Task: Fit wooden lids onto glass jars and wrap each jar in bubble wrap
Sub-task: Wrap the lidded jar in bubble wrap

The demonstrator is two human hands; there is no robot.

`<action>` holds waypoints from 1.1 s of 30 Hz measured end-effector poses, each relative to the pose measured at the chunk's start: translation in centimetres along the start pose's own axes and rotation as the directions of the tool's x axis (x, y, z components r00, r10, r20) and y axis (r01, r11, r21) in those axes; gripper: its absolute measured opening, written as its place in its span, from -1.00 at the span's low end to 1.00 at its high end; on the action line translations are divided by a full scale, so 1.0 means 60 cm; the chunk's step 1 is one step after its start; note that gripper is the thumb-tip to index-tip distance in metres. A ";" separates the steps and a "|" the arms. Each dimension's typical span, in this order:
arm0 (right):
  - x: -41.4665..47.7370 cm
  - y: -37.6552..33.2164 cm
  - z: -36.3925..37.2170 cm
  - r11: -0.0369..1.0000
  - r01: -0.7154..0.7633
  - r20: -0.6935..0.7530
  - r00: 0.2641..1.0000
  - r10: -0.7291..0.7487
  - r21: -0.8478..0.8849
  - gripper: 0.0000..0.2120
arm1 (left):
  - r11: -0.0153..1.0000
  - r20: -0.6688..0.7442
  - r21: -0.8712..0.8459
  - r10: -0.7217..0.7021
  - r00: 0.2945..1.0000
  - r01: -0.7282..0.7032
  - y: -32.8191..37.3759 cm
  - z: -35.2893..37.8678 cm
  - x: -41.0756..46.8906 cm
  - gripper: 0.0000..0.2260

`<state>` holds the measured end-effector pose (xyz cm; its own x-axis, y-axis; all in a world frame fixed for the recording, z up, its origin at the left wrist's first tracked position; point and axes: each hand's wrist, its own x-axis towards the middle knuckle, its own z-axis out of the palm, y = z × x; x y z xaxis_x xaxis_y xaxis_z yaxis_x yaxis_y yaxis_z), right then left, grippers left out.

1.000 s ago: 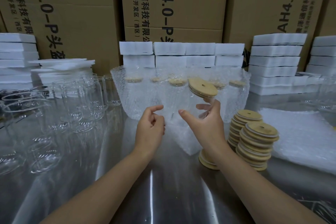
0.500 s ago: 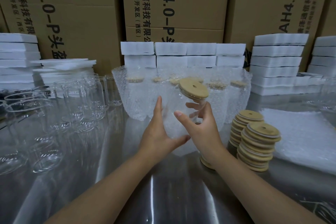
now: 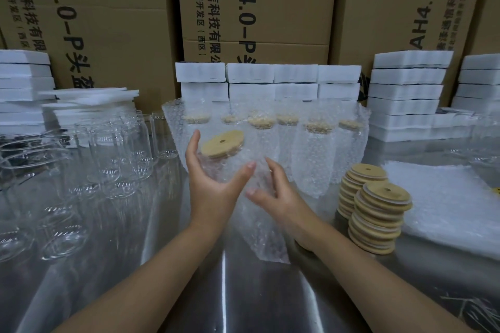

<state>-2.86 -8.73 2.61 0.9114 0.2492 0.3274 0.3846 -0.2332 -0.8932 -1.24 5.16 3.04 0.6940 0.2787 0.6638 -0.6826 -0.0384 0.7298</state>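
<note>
Background stuff — boxes and foam
Printed cardboard boxes [image 3: 113,21] stand behind white foam blocks [image 3: 270,81] stacked on the steel worktop [image 3: 224,292].

Rear cardboard boxes [image 3: 270,21]: black print, turned sideways. Reads "AH4.0-P", "泽通信科技有限公" and, smaller, "经济开发区(西区)". Other characters cut off at the edges.

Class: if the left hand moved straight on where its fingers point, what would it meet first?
Likely the leftmost wrapped jar at the back, just beyond the left hand; depth is unclear.
</note>
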 end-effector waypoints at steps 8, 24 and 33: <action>-0.001 0.013 0.012 0.987 0.008 -0.045 0.999 -0.015 -0.163 0.03 | 0.989 -0.085 -0.097 0.102 0.991 -0.110 0.027 0.002 0.015 -0.28; 0.011 -0.002 -0.003 0.955 0.269 -0.382 0.902 -0.203 0.129 -0.27 | 0.988 0.467 0.133 -0.134 0.874 0.080 -0.055 0.008 -0.011 -0.03; 0.003 -0.020 0.011 0.944 0.314 -0.339 0.881 -0.329 -0.098 -0.39 | 0.976 0.043 0.192 -0.115 0.992 0.105 -0.095 -0.014 0.072 0.02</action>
<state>-3.26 -7.77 3.50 0.7266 -0.0228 0.6867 0.6639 -0.2338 -0.7103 5.46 7.40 1.61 0.7771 0.2396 0.5820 -0.5496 -0.1923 0.8130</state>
